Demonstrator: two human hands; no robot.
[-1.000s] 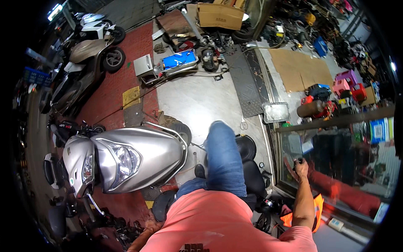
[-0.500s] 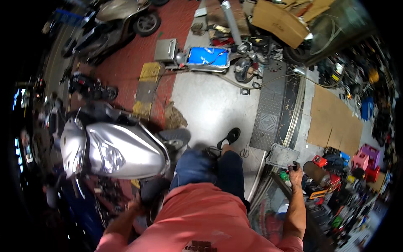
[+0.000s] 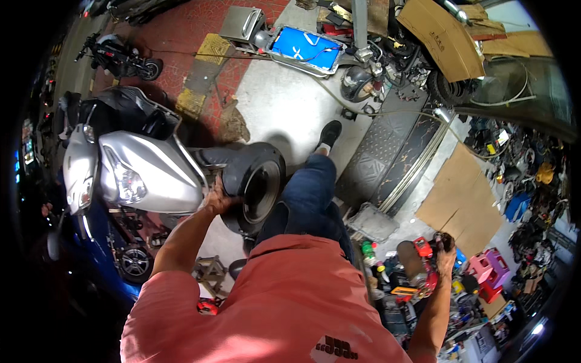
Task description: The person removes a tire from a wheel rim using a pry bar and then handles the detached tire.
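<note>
A scooter wheel with a black tyre point(image 3: 232, 182) is in my left hand point(image 3: 216, 197), tilted beside my thigh, its rim turned toward my legs. My fingers grip the tyre at its edge, partly hidden behind the rubber. Just left of it stands a silver scooter point(image 3: 160, 172) with its headlight facing up at me. Out to the right, my right hand point(image 3: 446, 256) is closed around a small dark object point(image 3: 445, 241) whose kind I cannot make out. It hangs over a cluttered stretch of tools, near a red tool point(image 3: 422, 246).
A flat cardboard sheet point(image 3: 463, 202) lies at right, with pink and purple plastic stools point(image 3: 489, 267) near it. Ahead are a metal floor plate point(image 3: 378, 148), a helmet point(image 3: 357, 83) and a hose crossing the floor. A blue-topped trolley point(image 3: 305, 49) stands farther off. A small wooden stool point(image 3: 210, 270) is at lower left.
The wheel in my left hand has come up and forward, now plainly in view beside the silver scooter. My body has moved forward and turned; my right hand has swung lower, over the tools.
</note>
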